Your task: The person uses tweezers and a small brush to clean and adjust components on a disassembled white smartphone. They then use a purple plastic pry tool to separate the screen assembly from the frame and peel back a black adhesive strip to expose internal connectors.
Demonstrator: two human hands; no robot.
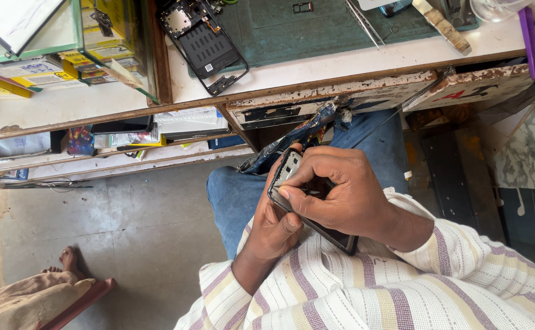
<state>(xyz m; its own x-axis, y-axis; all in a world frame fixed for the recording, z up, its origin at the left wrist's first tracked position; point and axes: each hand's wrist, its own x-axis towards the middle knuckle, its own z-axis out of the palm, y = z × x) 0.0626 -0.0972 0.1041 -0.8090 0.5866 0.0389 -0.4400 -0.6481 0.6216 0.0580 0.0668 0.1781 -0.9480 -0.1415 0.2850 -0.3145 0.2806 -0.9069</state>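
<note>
Your left hand (273,229) and right hand (341,195) both clamp the phone (292,168) over your lap. Counter edge (341,91) crowds twelve o'clock; open floor (127,232) at nine.

Black opened phone (312,205), tilted, above the lap

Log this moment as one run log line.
left hand: cradles phone | right hand: presses on phone | phone frame: on workbench
</note>
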